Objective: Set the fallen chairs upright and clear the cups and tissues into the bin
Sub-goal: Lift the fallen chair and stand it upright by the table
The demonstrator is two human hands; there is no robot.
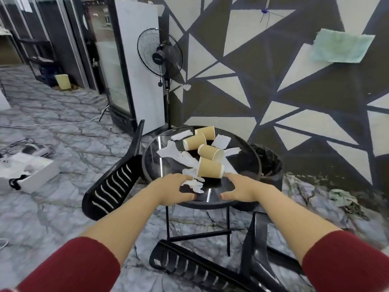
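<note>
Several tan paper cups lie on their sides on a round black table [242, 163], the nearest cup [210, 167] just beyond my fingers. Crumpled white tissues [179, 153] are scattered among them. My left hand [172, 189] hovers open over the table's near edge, fingertips touching a tissue [194, 185]. My right hand [242, 188] is open beside it, fingers reaching toward the nearest cup. One black slatted chair [111, 186] lies tipped left of the table. A second fallen chair [200, 268] lies on the floor below my arms. A black-lined bin [269, 165] stands right of the table.
A standing fan [160, 53] and a glass-door fridge [117, 66] stand behind the table by the patterned wall. White boxes and cables [27, 167] lie on the floor to the left. Debris [345, 199] lies on the floor at right.
</note>
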